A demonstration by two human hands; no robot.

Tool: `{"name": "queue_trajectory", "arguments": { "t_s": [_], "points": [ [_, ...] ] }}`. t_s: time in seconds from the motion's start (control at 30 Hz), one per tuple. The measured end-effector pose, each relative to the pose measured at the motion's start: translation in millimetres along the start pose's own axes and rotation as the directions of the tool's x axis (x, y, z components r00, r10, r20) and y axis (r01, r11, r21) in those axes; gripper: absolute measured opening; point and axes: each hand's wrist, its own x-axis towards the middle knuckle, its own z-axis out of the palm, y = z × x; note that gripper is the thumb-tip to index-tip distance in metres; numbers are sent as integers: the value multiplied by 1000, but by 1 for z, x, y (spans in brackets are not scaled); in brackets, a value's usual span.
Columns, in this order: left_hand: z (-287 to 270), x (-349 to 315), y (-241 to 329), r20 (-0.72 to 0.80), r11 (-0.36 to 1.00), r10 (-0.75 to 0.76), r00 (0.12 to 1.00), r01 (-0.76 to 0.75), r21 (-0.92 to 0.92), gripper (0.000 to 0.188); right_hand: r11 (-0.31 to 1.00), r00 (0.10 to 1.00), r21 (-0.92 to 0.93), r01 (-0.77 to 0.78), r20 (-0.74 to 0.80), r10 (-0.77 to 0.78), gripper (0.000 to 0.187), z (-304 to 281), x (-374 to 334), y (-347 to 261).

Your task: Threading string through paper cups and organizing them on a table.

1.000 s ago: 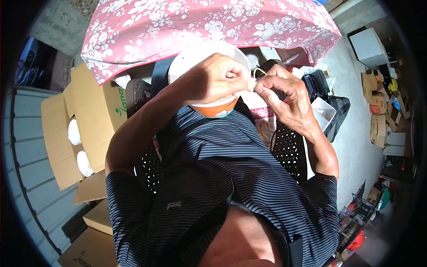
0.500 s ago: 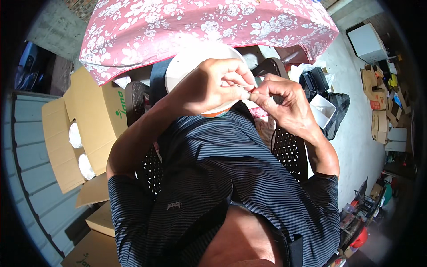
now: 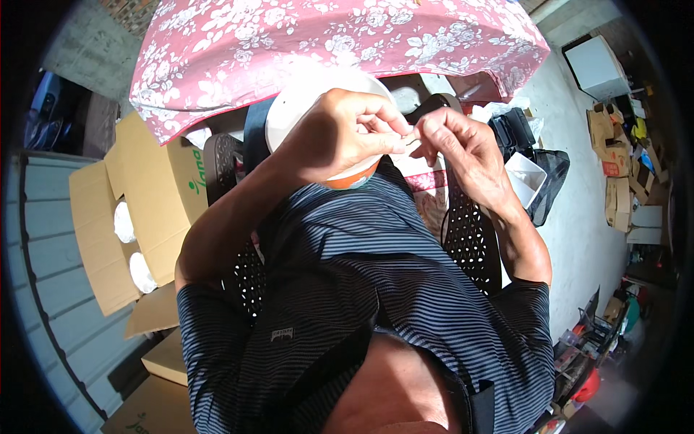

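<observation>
Counter (image 3: pixel 332 29): draped in white-flowered pink cloth (image 3: pixel 441 43)
Floor (image 3: pixel 571 246): pale grey, brown cardboard boxes (image 3: pixel 616 206) at right
Left hand (image 3: pixel 350 134), right hand (image 3: pixel 466 150): fingers pinching tiny pale piece (image 3: pixel 413 142) near white round tub (image 3: pixel 285 114)

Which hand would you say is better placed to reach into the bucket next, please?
Probably the left hand: in this view it overlaps the opening of the white-and-orange bucket, while the right hand is outside the rim, to its right.
</observation>
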Motion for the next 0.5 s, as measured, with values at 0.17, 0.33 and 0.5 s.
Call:
{"name": "queue_trajectory", "arguments": {
  "t_s": [0.17,0.33,0.5],
  "points": [
    [-3,2,-7,-25,995,-18,1000,15,-103,14,998,1000,56,-22,13,22,31,3,1,6],
    [-5,-1,-7,-47,998,-21,999,23,55,13,975,974,51,-217,77,213,25,5,4,-4],
    [-2,-4,-9,-72,992,60,996,-51,118,11,991,991,33,-130,-9,130,19,9,6,5]
  ]
}}
